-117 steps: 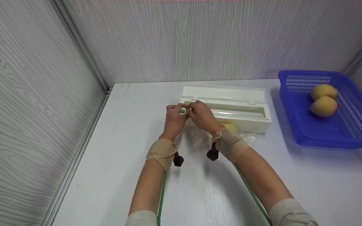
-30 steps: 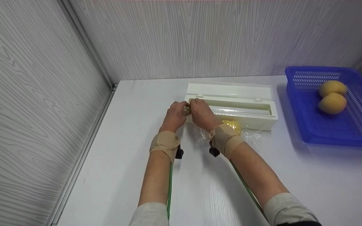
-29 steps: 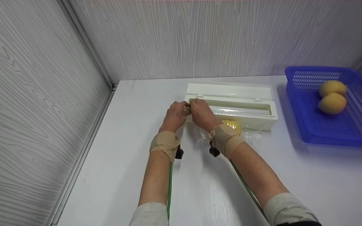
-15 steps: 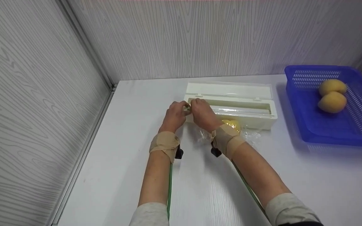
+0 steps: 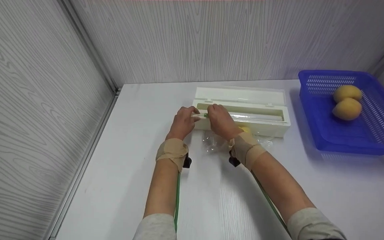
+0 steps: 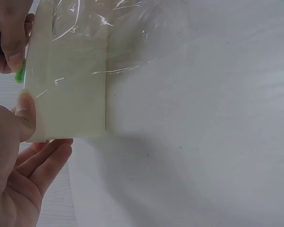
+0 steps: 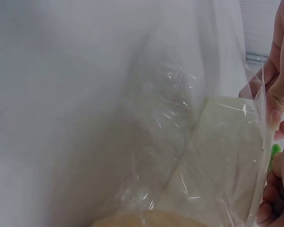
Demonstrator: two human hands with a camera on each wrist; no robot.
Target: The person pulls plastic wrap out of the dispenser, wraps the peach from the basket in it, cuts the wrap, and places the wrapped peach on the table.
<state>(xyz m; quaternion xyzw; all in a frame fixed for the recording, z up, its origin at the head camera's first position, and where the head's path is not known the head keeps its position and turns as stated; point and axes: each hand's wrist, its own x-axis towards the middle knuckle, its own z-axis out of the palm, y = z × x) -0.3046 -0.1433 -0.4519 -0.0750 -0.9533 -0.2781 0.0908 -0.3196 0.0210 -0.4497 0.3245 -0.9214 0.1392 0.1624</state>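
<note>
Both grips curled: left (image 5: pixel 182 122), box (image 5: pixel 267 129); right (image 5: pixel 223 121), tab (image 5: pixel 206 115).

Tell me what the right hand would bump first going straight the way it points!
The right hand would probably bump the back edge of the white box, then maybe its open lid, but height is hard to judge.

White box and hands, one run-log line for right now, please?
left hand: holds white box; right hand: grips green tab; plastic wrap: over box front; blue basket: two yellow fruits inside
</note>
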